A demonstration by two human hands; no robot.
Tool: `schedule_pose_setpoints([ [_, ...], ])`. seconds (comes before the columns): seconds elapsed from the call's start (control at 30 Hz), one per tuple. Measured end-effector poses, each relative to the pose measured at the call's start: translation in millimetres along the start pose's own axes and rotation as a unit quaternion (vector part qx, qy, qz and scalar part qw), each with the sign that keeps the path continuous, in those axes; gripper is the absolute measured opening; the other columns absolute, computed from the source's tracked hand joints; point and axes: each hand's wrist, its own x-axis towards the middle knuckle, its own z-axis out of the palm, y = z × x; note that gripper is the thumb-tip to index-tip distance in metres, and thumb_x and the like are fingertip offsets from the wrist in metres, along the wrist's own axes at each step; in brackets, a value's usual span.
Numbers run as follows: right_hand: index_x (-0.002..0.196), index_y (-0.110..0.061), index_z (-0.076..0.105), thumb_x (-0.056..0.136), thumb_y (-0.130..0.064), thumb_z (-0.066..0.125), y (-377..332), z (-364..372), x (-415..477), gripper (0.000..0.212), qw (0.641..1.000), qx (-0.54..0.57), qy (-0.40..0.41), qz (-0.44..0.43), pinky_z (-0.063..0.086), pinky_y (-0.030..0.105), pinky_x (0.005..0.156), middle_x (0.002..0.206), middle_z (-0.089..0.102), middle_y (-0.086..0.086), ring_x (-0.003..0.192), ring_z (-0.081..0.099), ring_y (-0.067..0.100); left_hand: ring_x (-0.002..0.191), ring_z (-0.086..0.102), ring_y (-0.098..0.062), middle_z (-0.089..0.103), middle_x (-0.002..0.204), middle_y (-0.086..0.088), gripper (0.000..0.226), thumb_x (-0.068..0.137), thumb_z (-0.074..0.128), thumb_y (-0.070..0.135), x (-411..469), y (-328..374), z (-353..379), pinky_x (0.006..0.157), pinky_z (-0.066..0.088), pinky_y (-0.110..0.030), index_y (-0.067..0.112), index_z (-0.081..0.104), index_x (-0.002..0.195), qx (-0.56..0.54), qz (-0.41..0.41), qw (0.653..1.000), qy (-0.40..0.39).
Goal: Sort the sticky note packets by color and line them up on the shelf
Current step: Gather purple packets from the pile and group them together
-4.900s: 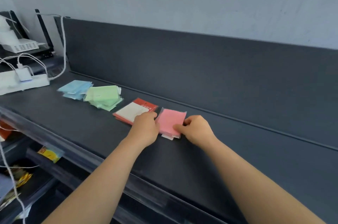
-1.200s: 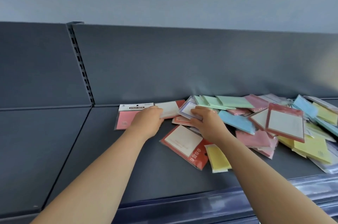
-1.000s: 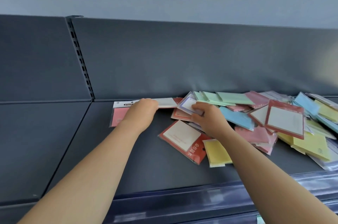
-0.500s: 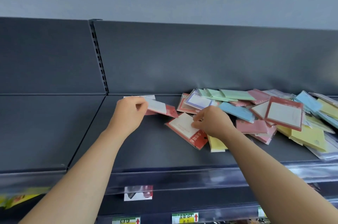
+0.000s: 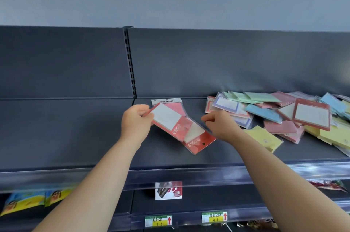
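The left hand (image 5: 136, 123) pinches a red packet (image 5: 166, 118) by its left edge, raised off the shelf (image 5: 75, 137). The right hand (image 5: 221, 125), fingers curled, sits at a second red packet (image 5: 197, 138); whether it grips is unclear. Squaring both reds together before leaving the mixed pile (image 5: 284, 114) on the right would probably keep them aligned.

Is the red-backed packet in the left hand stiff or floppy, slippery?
Probably stiff: the red-backed packet juts out flat though the left hand pinches only one end. Likely light, given that fingertip hold. Its shiny wrap may be slippery.
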Motion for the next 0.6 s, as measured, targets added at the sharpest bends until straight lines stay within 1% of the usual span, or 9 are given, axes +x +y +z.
schedule_pose_setpoints([
  [0.07,0.058,-0.014,0.045,0.09,-0.009,0.047,0,0,-8,0.032,0.999,0.034,0.005,0.022,0.027,0.02,0.049,0.054,0.038,-0.007,0.053,0.029,0.011,0.092,0.069,-0.025,0.067,0.101,-0.002,0.021,0.086,0.06,0.001,-4,-5,6,0.091,0.054,-0.042,0.017,0.061,0.1,0.051,0.011,0.998,-0.033],
  [0.17,0.06,-0.012,0.047,0.086,-0.029,0.065,6,12,-22,0.036,0.994,0.078,-0.024,0.074,0.032,0.02,0.049,0.049,0.05,-0.009,0.047,0.04,0.009,0.1,0.064,-0.018,0.066,0.109,0.002,0.036,0.08,0.073,0.013,-14,-19,17,0.085,0.049,-0.03,0.018,0.059,0.112,0.147,0.015,0.977,-0.153],
  [0.23,0.067,-0.01,0.05,0.076,-0.03,0.075,6,14,-27,0.034,0.995,0.064,-0.034,0.07,0.039,0.024,0.058,0.059,0.055,-0.005,0.057,0.046,0.015,0.094,0.064,-0.018,0.067,0.108,0.003,0.034,0.072,0.081,0.02,-21,-21,25,0.074,0.047,-0.028,0.016,0.058,0.097,0.207,0.04,0.96,-0.185],
  [0.3,0.089,0.001,0.062,0.07,-0.024,0.079,1,18,-25,0.036,0.996,0.031,-0.059,0.06,0.052,0.037,0.076,0.086,0.068,0.009,0.08,0.062,0.03,0.094,0.062,-0.022,0.065,0.107,-0.001,0.035,0.067,0.084,0.021,-28,-16,26,0.072,0.047,-0.031,0.014,0.056,0.087,0.258,0.053,0.952,-0.159],
  [0.33,0.103,0.003,0.063,0.071,-0.02,0.08,-4,16,-25,0.043,0.996,0.021,-0.058,0.059,0.053,0.043,0.085,0.099,0.069,0.013,0.093,0.064,0.032,0.098,0.061,-0.023,0.063,0.11,-0.002,0.036,0.066,0.085,0.021,-27,-11,25,0.077,0.048,-0.033,0.012,0.057,0.088,0.271,0.053,0.949,-0.153],
  [0.4,0.116,0.004,0.06,0.073,-0.014,0.079,-12,13,-25,0.05,0.996,0.016,-0.06,0.061,0.053,0.043,0.091,0.11,0.068,0.014,0.102,0.064,0.03,0.104,0.06,-0.023,0.059,0.125,-0.005,0.045,0.063,0.088,0.018,-22,-4,24,0.085,0.048,-0.035,0.009,0.062,0.099,0.278,0.034,0.948,-0.153],
  [0.47,0.12,0.003,0.057,0.075,-0.01,0.079,-14,9,-23,0.052,0.994,0.027,-0.073,0.072,0.054,0.035,0.083,0.112,0.067,0.01,0.095,0.065,0.026,0.107,0.058,-0.021,0.054,0.134,-0.002,0.056,0.061,0.09,0.016,-20,2,25,0.087,0.048,-0.033,0.011,0.058,0.106,0.254,0.01,0.954,-0.16],
  [0.53,0.12,0.001,0.058,0.075,-0.009,0.08,-15,5,-21,0.051,0.991,0.043,-0.092,0.083,0.054,0.029,0.075,0.103,0.066,0.005,0.082,0.066,0.019,0.111,0.056,-0.021,0.052,0.136,0.0,0.067,0.061,0.091,0.016,-19,5,26,0.092,0.048,-0.033,0.013,0.054,0.116,0.242,-0.015,0.955,-0.171],
  [0.6,0.111,-0.002,0.063,0.073,-0.011,0.081,-11,6,-18,0.043,0.99,0.041,-0.107,0.086,0.057,0.033,0.079,0.096,0.07,0.003,0.08,0.069,0.018,0.116,0.055,-0.022,0.054,0.134,0.0,0.083,0.06,0.091,0.017,-18,4,24,0.098,0.046,-0.035,0.01,0.05,0.132,0.245,-0.035,0.952,-0.181],
])
